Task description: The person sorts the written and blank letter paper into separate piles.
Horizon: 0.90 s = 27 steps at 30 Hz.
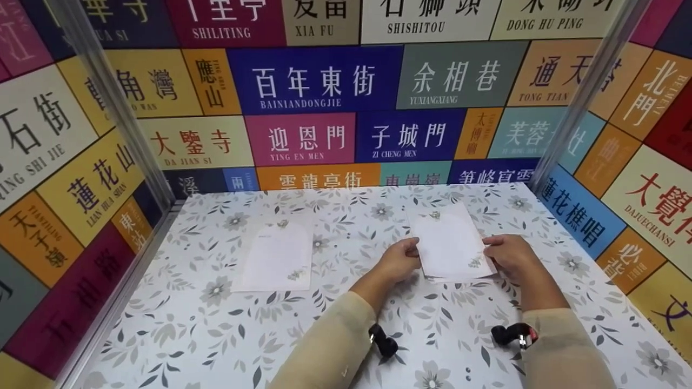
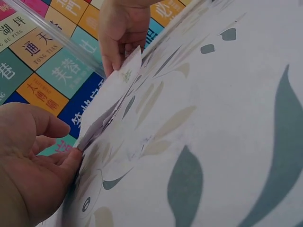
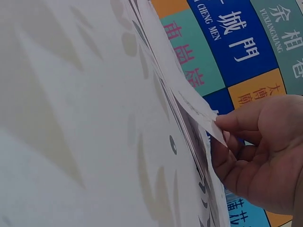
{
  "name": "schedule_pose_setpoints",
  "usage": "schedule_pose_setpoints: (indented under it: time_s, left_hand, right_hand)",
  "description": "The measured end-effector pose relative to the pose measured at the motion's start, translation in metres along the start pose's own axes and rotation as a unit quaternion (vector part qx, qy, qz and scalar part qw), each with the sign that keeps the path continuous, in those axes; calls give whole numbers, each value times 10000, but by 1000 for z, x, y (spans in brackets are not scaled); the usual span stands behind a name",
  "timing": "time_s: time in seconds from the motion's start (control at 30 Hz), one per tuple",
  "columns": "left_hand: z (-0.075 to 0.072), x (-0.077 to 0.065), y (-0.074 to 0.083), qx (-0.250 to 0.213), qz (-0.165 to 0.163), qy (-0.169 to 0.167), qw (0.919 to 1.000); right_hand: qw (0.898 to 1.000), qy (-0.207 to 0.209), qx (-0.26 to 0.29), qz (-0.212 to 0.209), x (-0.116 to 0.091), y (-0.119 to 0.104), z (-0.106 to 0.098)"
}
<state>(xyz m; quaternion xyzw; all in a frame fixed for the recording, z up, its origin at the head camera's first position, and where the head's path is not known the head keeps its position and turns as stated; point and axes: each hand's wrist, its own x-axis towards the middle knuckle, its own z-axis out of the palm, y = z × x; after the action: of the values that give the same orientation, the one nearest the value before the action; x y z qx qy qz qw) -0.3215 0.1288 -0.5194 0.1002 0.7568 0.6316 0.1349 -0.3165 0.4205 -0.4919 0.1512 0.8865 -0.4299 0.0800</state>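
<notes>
A white sheet of paper (image 1: 448, 243) printed with small floral sprigs lies on the right half of the table, over at least one other paper layer. At its right edge my right hand (image 1: 508, 256) pinches the sheet; in the right wrist view, the thumb (image 3: 232, 123) is on its upper face and the other fingers curl below. My left hand (image 1: 397, 262) touches the left edge, and the left wrist view shows a gap between its upper and lower fingertips (image 2: 73, 158). There, the sheet's near edge stands slightly raised.
A similar floral sheet (image 1: 275, 254) lies flat on the left half of the table. The cloth (image 1: 194, 335) has a grey leaf and flower pattern. Walls of colourful name panels (image 1: 319, 78) enclose the back and sides, with clear corner strips (image 1: 116, 97).
</notes>
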Motion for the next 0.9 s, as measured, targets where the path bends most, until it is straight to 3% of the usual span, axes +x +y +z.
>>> schedule_pose_setpoints:
  time_s: [0.17, 0.33, 0.57, 0.73, 0.9]
  left_hand:
    - [1, 0, -2, 34, -40, -32, 10000]
    - [2, -1, -3, -32, 65, -88, 9999]
    - [0, -3, 0, 54, -103, -41, 9999]
    - [-14, -5, 1, 362, -134, 32, 9992]
    - [-40, -2, 0, 776, 62, 258, 9966]
  right_hand:
    - [9990, 3, -438, -83, -1, 6, -2]
    - [9993, 53, -379, 43, -2, 7, -5]
    - [9999, 46, -82, 61, -2, 2, -3]
    - [9995, -46, 311, -72, 0, -12, 9]
    - [9960, -86, 831, -304, 6, -33, 32]
